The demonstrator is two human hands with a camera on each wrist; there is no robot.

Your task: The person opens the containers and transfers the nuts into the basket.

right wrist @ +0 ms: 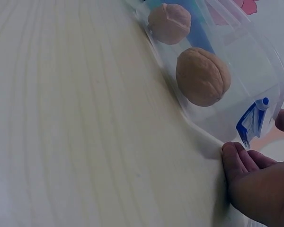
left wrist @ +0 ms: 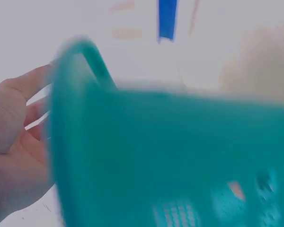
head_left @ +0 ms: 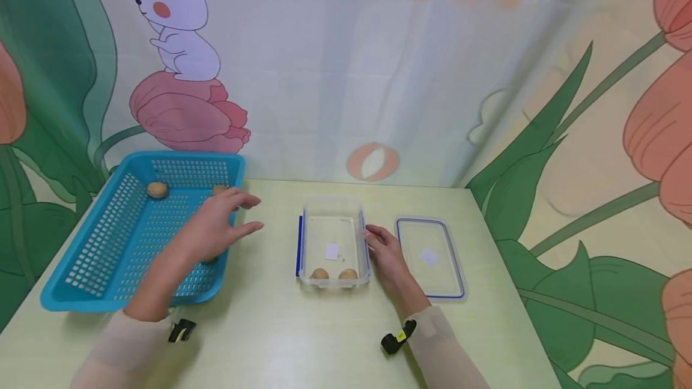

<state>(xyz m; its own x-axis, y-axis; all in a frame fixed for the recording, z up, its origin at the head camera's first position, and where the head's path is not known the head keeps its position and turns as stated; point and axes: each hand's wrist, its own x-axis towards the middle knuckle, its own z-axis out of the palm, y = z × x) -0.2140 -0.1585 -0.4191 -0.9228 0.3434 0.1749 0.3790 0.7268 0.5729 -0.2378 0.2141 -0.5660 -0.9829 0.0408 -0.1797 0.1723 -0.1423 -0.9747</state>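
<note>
My left hand (head_left: 216,224) is above the right rim of a blue plastic basket (head_left: 143,158), thumb and fingers spread apart with nothing between them. Walnuts lie in the basket, one walnut (head_left: 157,189) at the back left and others partly hidden by the hand. In the left wrist view the basket's blurred wall covers part of that hand (left wrist: 19,137). My right hand (head_left: 388,257) holds the right side of a clear plastic box (head_left: 305,245), thumb at its rim and fingers low against the outer wall. Two walnuts (right wrist: 203,77) rest at the box's near end.
A clear lid (head_left: 429,278) with a blue seal lies flat on the table, right of the box. A blue side flap (head_left: 299,246) hangs on the box's left. Behind the pale table (head_left: 270,341) hangs a printed cloth (head_left: 308,77).
</note>
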